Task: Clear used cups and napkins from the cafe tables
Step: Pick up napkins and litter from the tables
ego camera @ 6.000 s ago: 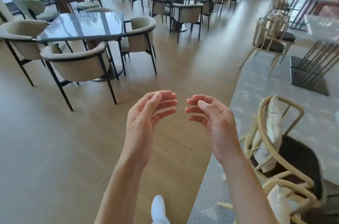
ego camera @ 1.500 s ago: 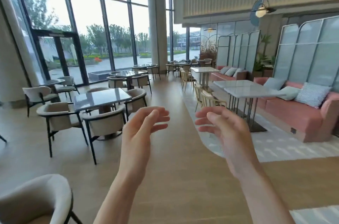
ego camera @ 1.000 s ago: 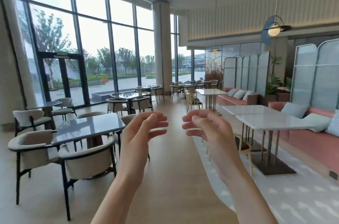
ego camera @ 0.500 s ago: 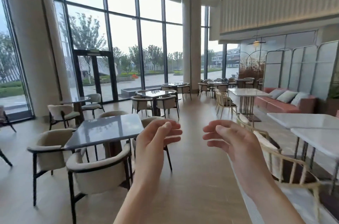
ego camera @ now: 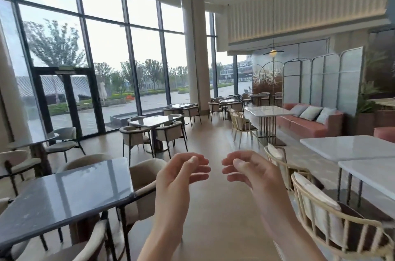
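while both hands are raised in front of my chest, my left hand (ego camera: 179,175) and my right hand (ego camera: 250,175) face each other palm to palm, fingers loosely curved and spread, holding nothing and touching nothing. the fingertips of the two hands are near but apart.

change since half a second ago: the view has swung slightly and i have advanced along the wooden aisle; the dark grey table (ego camera: 64,194) now sits closer to the left of my left hand, and the white marble tables (ego camera: 352,147) lie to the right of my right hand. six seconds ago the view pointed at the floor; it is now level with the room. hand posture is unchanged throughout.

location of task items: no used cups or napkins are visible on any tabletop near either hand. the far tables (ego camera: 154,119) beyond my fingertips are too small to inspect; i cannot tell whether they carry anything.

judgement: this is the search step, and clearing has not begun. the nearest surfaces appear to offer nothing to collect, so further walking and scanning toward the far tables is probably required.
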